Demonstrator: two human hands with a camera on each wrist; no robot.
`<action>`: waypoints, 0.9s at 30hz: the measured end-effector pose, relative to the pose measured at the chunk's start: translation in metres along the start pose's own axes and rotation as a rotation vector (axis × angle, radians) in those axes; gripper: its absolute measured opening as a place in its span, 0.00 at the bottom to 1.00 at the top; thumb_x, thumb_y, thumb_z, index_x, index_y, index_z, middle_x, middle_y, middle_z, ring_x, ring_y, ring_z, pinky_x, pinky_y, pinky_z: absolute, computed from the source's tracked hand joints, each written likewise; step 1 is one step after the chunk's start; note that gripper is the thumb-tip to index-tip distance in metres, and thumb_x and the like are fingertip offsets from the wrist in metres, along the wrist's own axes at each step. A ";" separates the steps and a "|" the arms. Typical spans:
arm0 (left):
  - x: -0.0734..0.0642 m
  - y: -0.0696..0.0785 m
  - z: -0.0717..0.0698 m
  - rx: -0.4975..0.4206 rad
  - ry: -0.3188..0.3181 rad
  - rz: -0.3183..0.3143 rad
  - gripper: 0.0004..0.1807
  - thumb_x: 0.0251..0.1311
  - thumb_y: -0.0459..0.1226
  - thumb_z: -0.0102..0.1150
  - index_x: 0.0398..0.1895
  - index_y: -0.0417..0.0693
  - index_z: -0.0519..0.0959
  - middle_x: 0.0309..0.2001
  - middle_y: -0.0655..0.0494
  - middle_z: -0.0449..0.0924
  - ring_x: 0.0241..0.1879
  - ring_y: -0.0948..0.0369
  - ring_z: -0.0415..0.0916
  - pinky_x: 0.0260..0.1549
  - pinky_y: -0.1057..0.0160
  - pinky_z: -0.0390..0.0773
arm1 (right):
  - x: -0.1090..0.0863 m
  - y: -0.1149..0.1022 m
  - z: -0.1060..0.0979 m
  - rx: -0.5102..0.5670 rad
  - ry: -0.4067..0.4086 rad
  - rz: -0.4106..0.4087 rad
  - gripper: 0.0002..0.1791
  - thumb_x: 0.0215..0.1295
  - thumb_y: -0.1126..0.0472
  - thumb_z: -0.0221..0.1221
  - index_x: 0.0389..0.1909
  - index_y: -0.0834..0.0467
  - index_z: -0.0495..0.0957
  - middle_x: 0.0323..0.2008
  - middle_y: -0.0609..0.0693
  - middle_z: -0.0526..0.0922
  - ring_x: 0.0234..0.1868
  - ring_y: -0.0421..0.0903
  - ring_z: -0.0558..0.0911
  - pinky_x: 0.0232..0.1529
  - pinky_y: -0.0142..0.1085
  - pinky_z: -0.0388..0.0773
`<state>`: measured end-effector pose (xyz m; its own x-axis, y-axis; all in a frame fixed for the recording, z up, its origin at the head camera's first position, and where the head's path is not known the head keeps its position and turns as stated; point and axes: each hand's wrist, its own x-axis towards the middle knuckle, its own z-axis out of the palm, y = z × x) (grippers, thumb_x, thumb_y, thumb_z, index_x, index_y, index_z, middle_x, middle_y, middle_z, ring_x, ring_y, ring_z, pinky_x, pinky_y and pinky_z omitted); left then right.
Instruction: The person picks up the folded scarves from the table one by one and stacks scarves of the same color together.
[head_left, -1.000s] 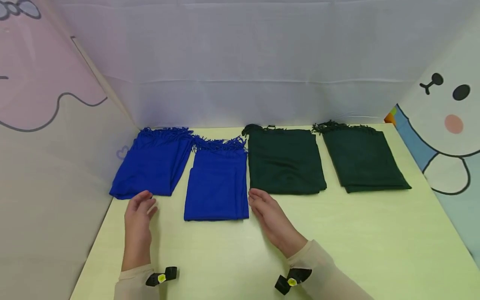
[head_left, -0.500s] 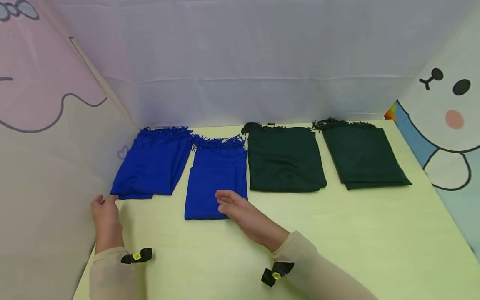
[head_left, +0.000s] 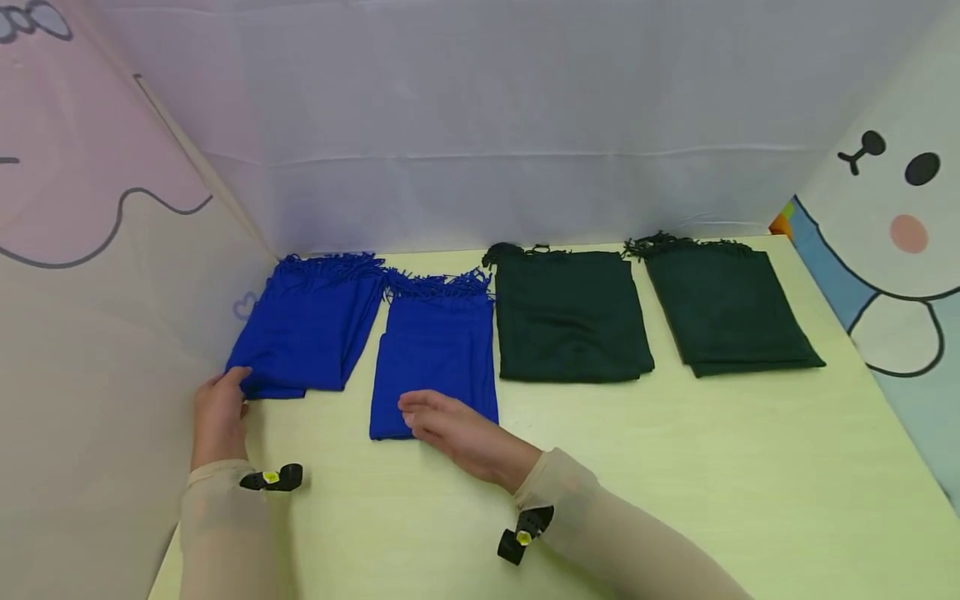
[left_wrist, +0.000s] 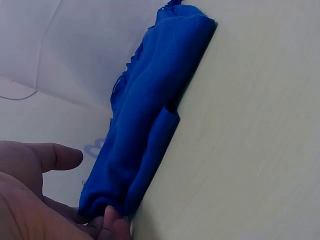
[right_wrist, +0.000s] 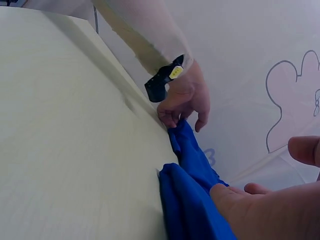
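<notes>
Farthest left on the table lies a folded blue fringed scarf (head_left: pixel 300 333). My left hand (head_left: pixel 217 417) is at its near left corner, and the left wrist view shows fingertips (left_wrist: pixel 112 220) curled at that corner with one digit held apart above it. To its right is a second folded blue scarf (head_left: pixel 423 367). My right hand (head_left: pixel 457 433) hovers over that scarf's near edge with fingers loosely extended and nothing gripped, covering part of the cloth. The right wrist view shows the left hand (right_wrist: pixel 185 97) bent down over the corner of the first scarf.
Two folded dark green fringed scarves, one in the middle (head_left: pixel 573 321) and one at the right (head_left: pixel 735 312), lie in the same row. A white fabric wall (head_left: pixel 480 192) stands behind the pale table (head_left: pixel 675 483); printed panels flank it.
My left hand moved left to the first blue scarf's near left corner, then forward onto it. My right hand moved left from beside the second blue scarf to above its near edge.
</notes>
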<state>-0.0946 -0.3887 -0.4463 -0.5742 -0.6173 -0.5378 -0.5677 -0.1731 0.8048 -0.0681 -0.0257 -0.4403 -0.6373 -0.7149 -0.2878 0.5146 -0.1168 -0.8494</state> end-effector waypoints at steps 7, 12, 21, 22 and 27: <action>0.008 0.006 -0.002 -0.041 -0.029 -0.010 0.49 0.70 0.51 0.51 0.80 0.47 0.32 0.80 0.59 0.30 0.77 0.61 0.31 0.75 0.58 0.41 | 0.006 0.005 -0.001 0.102 -0.007 0.025 0.29 0.76 0.61 0.51 0.73 0.66 0.59 0.73 0.61 0.60 0.75 0.55 0.60 0.74 0.46 0.58; 0.013 0.009 0.005 -0.156 0.000 0.041 0.46 0.70 0.45 0.53 0.80 0.49 0.37 0.79 0.60 0.36 0.76 0.65 0.35 0.75 0.61 0.43 | 0.024 0.000 -0.003 0.296 -0.006 0.046 0.28 0.78 0.62 0.49 0.74 0.65 0.57 0.73 0.62 0.61 0.75 0.58 0.59 0.73 0.48 0.58; 0.020 0.009 0.023 -0.598 -0.030 0.071 0.41 0.68 0.31 0.57 0.78 0.57 0.48 0.76 0.63 0.47 0.73 0.68 0.48 0.70 0.69 0.54 | 0.068 -0.010 0.004 0.474 -0.006 0.080 0.32 0.78 0.56 0.49 0.76 0.62 0.53 0.73 0.63 0.61 0.73 0.64 0.60 0.72 0.51 0.61; 0.021 0.009 0.024 -0.627 -0.037 0.052 0.42 0.68 0.31 0.58 0.79 0.60 0.48 0.76 0.65 0.47 0.72 0.68 0.47 0.69 0.70 0.54 | 0.072 -0.010 0.005 0.495 0.002 0.081 0.32 0.78 0.56 0.49 0.76 0.62 0.53 0.73 0.63 0.60 0.73 0.64 0.60 0.72 0.51 0.61; 0.025 0.010 0.026 -0.852 -0.047 -0.034 0.41 0.61 0.23 0.62 0.72 0.60 0.59 0.69 0.67 0.58 0.64 0.70 0.58 0.59 0.73 0.67 | 0.097 -0.006 0.013 0.574 0.067 0.095 0.34 0.77 0.56 0.49 0.77 0.62 0.51 0.74 0.66 0.57 0.73 0.65 0.60 0.71 0.52 0.62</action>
<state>-0.1295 -0.3859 -0.4582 -0.5997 -0.5721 -0.5596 0.0417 -0.7206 0.6921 -0.1256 -0.1031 -0.4570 -0.5983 -0.6976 -0.3942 0.7879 -0.4226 -0.4480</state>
